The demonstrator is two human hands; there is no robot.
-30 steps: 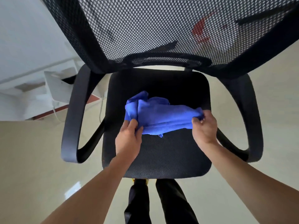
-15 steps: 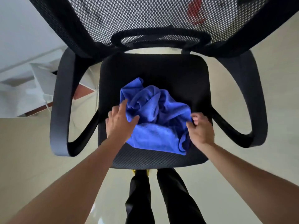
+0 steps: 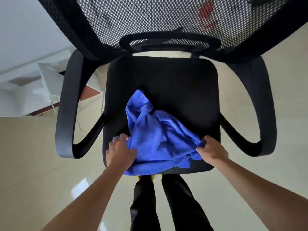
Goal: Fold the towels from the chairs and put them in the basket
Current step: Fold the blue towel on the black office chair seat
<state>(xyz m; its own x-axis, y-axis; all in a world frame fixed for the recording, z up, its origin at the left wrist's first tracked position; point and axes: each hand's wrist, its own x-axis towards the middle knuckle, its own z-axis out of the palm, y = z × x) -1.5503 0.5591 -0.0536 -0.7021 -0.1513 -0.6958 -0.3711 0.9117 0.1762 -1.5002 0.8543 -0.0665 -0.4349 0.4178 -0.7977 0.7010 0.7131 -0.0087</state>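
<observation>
The towel (image 3: 155, 139) is a blue, fuzzy cloth, crumpled and deeply creased. It lies on the front half of the chair seat (image 3: 166, 80), and its near edge hangs just over the seat's front lip. One corner points up toward the backrest (image 3: 150, 19).

On my screen the left hand (image 3: 119, 152) lies on the towel's left edge with fingers fairly straight and the thumb spread onto the cloth, pressing rather than clutching. The right hand (image 3: 211, 150) has its fingers curled round the towel's right corner, pinching it so the cloth draws into a ridge toward that grip.

The seat is black fabric with a curved black armrest (image 3: 63, 122) on each side, and the mesh backrest fills the top of my view. Below the chair I see a glossy pale floor (image 3: 33, 164). White furniture (image 3: 48, 80) stands at the upper left against a white wall (image 3: 25, 22). The person's dark trouser legs (image 3: 180, 205) stand just in front of the seat.
</observation>
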